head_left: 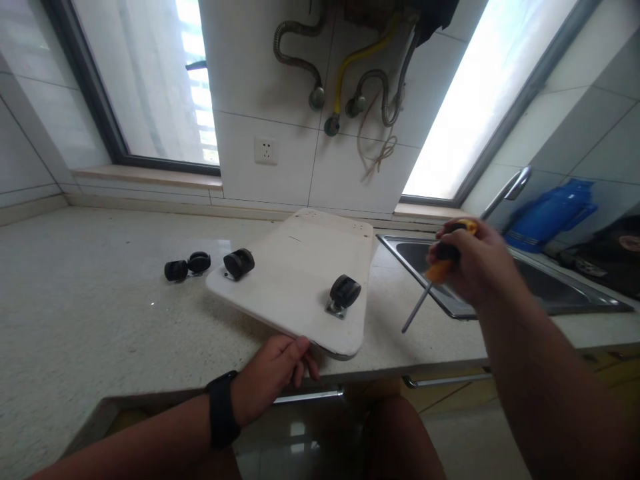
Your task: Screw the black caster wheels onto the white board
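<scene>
A white board (pixel 305 267) with rounded corners lies on the counter, its near edge tilted up. Two black caster wheels stand on it, one at the left corner (pixel 239 263) and one near the front right (pixel 345 292) on a metal plate. My left hand (pixel 280 367) grips the front edge, thumb on top and fingers curled below. In the air right of the board, my right hand (pixel 480 260) is closed round the orange and black handle of a screwdriver (pixel 417 307), its shaft pointing down. Small holes show at the board's far corners.
Two loose casters (pixel 187 265) rest on the speckled counter (pixel 125 320) left of the board. At the right is a steel sink (pixel 450 310) with a faucet (pixel 517 183) and a blue thermos jug (pixel 550 213). Hoses and a wall socket (pixel 265 151) are on the tiles behind.
</scene>
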Demonstrator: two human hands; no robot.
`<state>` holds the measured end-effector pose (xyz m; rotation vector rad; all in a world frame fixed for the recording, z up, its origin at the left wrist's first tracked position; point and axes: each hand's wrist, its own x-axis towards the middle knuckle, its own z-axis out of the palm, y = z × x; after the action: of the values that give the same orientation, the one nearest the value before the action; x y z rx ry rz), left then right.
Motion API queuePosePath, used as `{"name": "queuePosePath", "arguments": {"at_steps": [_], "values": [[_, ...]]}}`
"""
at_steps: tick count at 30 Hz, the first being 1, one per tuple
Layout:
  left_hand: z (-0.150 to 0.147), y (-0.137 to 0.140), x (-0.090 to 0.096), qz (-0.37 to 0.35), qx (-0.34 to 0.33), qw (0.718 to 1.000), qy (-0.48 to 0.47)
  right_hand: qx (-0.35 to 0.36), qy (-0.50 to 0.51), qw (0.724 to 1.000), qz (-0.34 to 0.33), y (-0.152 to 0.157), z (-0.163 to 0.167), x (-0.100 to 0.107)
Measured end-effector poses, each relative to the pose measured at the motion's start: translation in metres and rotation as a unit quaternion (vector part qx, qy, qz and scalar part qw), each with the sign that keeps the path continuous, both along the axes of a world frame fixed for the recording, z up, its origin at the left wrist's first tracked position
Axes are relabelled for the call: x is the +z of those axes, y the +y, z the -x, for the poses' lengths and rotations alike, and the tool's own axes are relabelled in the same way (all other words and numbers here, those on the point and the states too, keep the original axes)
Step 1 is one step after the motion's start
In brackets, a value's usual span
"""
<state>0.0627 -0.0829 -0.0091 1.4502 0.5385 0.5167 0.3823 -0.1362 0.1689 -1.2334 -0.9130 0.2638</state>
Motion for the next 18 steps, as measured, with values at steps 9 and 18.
{"name": "queuePosePath", "arguments": {"at_steps": [9, 18], "values": [[-0.003, 0.002, 0.006, 0.072, 0.057, 0.996, 0.01, 0.045, 0.258, 0.933, 0.246, 0.045, -0.024, -0.091], [0.006, 0.004, 0.017, 0.142, 0.104, 0.982, -0.07, 0.078, 0.325, 0.913, 0.234, 0.104, -0.024, -0.101]]}}
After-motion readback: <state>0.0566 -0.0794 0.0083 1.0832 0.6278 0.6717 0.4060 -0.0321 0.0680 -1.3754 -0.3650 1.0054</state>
